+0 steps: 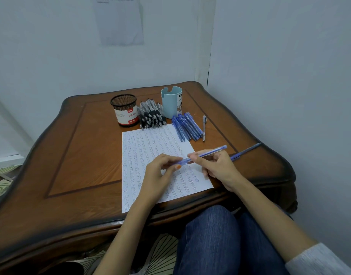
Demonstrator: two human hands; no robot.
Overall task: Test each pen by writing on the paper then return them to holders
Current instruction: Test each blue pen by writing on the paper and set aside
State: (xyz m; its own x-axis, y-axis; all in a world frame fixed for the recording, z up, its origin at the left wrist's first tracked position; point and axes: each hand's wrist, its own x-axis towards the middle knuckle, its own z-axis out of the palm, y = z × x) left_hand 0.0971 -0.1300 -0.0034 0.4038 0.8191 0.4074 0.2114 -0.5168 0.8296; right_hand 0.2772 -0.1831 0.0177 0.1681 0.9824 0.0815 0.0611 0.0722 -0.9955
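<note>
Just right of the frame's centre, both hands hold one blue pen (208, 152) above the paper (146, 147). The pen lies almost level, its right end tilted a little up toward the right of the frame. The left hand (160, 169) has a narrow grip, thumb and curled fingers pinching the pen's left end. The right hand (214, 165) grips the barrel near its middle, with the fingers wrapped over it. A second, darker pen (248, 149) juts out to the right from behind this hand. I cannot tell whether the hand holds it or it lies on the table (81, 145).

The paper is covered in rows of small writing and lies at a slight slant, its near edge at the table's front rim.

- Above the paper's top edge lies a heap of black pens (151, 116).
- To the heap's left stands a black mesh holder (124, 110) with a red and white label.
- To its right stands a pale blue holder (171, 104).
- At the paper's upper right corner lies a row of blue pens (187, 127), with a single silver pen (204, 128) just beside it on the right.

A sheet (119, 20) hangs on the wall at the top of the frame. A leg in jeans (210, 241) shows at the lower right.
</note>
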